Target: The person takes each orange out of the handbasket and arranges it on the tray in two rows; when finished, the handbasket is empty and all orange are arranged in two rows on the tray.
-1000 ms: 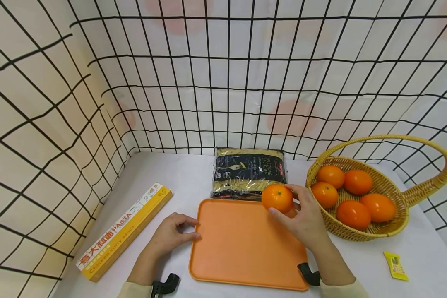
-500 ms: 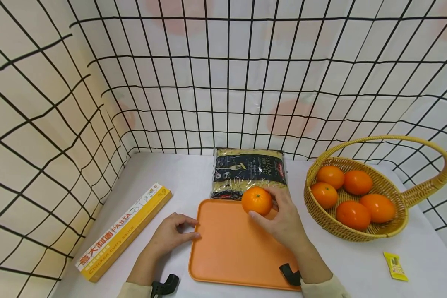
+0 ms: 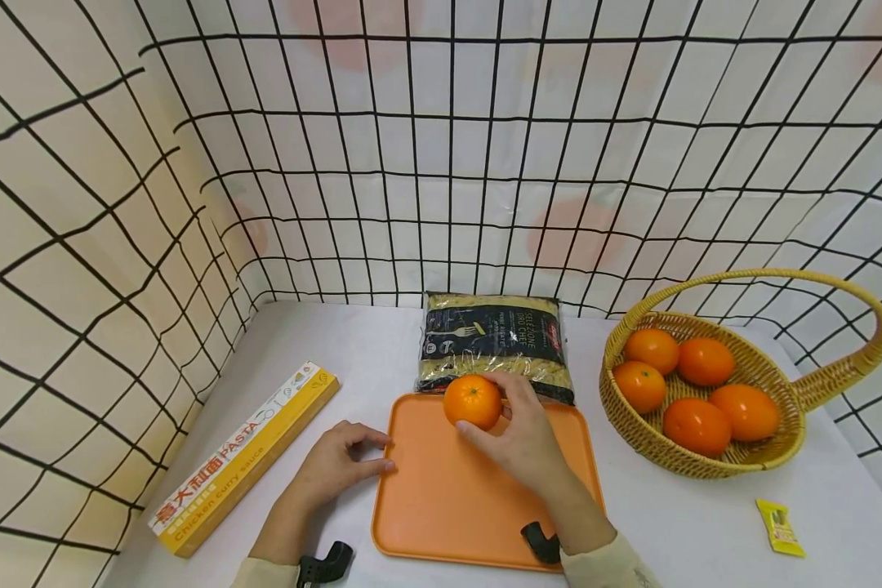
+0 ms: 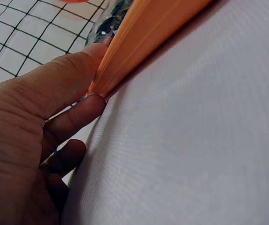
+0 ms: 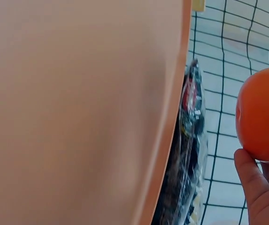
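Note:
Over the far part of the orange tray (image 3: 485, 490), my right hand (image 3: 525, 441) holds an orange (image 3: 472, 403) between thumb and fingers. In the right wrist view the orange (image 5: 263, 117) stands off the tray, with fingertips against its lower side. At the tray's left edge, my left hand (image 3: 338, 461) has its thumb and index finger on the rim. The left wrist view shows the thumb (image 4: 78, 65) on the tray's edge (image 4: 125, 51) and a fingertip low against it, the other fingers curled below.
A wicker basket (image 3: 706, 469) with several oranges stands right. Behind the tray lies a black-labelled pasta bag (image 3: 492, 339). A yellow pasta box (image 3: 246, 457) lies left, and a small yellow packet (image 3: 781, 527) lies front right. Black grid-patterned walls surround the table.
My right hand has carried the orange leftward over the tray, from its far right corner to nearer the middle of the far edge. The left hand stays at the tray's left rim.

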Demonstrator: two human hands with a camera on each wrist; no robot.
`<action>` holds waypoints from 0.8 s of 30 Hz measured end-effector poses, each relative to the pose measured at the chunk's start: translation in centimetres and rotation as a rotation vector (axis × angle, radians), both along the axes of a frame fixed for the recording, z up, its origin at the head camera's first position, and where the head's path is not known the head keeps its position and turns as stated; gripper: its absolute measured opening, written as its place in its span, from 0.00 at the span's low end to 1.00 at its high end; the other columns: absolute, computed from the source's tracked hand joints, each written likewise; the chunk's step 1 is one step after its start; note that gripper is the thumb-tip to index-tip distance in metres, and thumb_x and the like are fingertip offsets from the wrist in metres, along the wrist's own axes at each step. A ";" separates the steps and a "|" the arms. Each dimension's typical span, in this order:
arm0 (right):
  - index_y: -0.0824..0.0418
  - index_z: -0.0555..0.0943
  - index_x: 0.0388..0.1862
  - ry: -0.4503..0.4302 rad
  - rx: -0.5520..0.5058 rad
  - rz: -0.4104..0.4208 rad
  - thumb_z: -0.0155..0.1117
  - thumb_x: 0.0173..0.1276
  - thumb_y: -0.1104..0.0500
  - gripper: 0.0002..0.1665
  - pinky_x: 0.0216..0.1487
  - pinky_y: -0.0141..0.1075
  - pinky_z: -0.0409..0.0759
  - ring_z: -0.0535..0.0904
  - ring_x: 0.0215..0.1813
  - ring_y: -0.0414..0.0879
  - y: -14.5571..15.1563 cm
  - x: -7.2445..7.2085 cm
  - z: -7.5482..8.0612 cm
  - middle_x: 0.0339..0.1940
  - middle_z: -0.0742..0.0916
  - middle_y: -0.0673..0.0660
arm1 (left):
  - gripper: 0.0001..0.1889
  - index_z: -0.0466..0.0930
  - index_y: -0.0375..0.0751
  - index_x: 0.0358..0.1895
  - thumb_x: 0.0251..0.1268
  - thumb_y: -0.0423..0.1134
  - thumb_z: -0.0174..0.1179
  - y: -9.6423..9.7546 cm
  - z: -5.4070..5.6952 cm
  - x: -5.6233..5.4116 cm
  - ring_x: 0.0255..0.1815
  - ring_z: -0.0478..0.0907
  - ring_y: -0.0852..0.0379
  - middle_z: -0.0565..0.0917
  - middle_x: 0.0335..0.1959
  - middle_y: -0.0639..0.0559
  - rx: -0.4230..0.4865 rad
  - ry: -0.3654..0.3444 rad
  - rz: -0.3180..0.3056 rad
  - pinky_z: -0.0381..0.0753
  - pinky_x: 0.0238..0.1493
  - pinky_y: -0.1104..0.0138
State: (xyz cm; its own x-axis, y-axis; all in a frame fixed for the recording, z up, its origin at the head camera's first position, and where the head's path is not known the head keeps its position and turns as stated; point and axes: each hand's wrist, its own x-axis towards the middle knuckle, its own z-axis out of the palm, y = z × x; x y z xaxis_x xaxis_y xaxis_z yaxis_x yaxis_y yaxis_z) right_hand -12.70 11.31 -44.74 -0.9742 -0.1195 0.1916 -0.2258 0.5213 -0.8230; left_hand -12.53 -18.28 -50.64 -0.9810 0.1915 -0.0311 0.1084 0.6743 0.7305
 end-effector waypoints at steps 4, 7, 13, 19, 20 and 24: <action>0.49 0.72 0.69 -0.037 0.013 0.023 0.81 0.57 0.47 0.43 0.63 0.47 0.81 0.78 0.64 0.51 -0.9 -0.2 -0.1 0.66 0.74 0.52 | 0.16 0.89 0.65 0.41 0.48 0.53 0.80 -0.1 -0.1 0.0 0.40 0.73 0.62 0.84 0.38 0.67 0.013 -0.009 -0.002 0.74 0.44 0.70; 0.48 0.72 0.70 -0.064 0.029 0.036 0.81 0.57 0.47 0.43 0.64 0.46 0.81 0.78 0.64 0.51 -1.5 -0.3 -0.2 0.67 0.74 0.51 | 0.15 0.89 0.66 0.41 0.48 0.53 0.80 -0.1 -0.2 0.0 0.39 0.72 0.62 0.84 0.37 0.67 0.016 -0.006 -0.007 0.73 0.43 0.70; 0.48 0.73 0.70 -0.082 0.050 0.052 0.82 0.56 0.45 0.44 0.63 0.46 0.81 0.78 0.63 0.51 -2.4 -0.6 -0.4 0.67 0.75 0.50 | 0.15 0.89 0.64 0.41 0.48 0.53 0.80 -0.2 -0.1 0.0 0.38 0.73 0.63 0.84 0.37 0.68 0.019 0.012 -0.030 0.73 0.42 0.71; 0.46 0.73 0.69 -0.089 0.085 0.070 0.81 0.56 0.42 0.43 0.62 0.48 0.82 0.79 0.63 0.53 -3.3 -1.0 -0.3 0.70 0.74 0.52 | 0.15 0.89 0.65 0.41 0.48 0.53 0.80 -0.3 -0.1 0.0 0.38 0.72 0.63 0.84 0.37 0.68 0.022 0.014 -0.036 0.73 0.42 0.71; 0.46 0.73 0.69 -0.087 0.093 0.074 0.81 0.56 0.42 0.43 0.61 0.49 0.82 0.80 0.63 0.54 -3.5 -1.0 -0.3 0.71 0.74 0.53 | 0.15 0.89 0.65 0.41 0.48 0.53 0.80 -0.3 -0.1 0.0 0.38 0.72 0.63 0.84 0.37 0.68 0.022 0.013 -0.035 0.73 0.42 0.71; 0.46 0.73 0.70 -0.088 0.128 0.082 0.80 0.56 0.40 0.43 0.61 0.53 0.81 0.79 0.65 0.57 -4.0 -1.2 -0.3 0.72 0.75 0.55 | 0.15 0.89 0.65 0.42 0.49 0.54 0.80 -0.3 -0.1 0.0 0.39 0.72 0.63 0.84 0.38 0.68 0.016 0.004 -0.029 0.73 0.42 0.71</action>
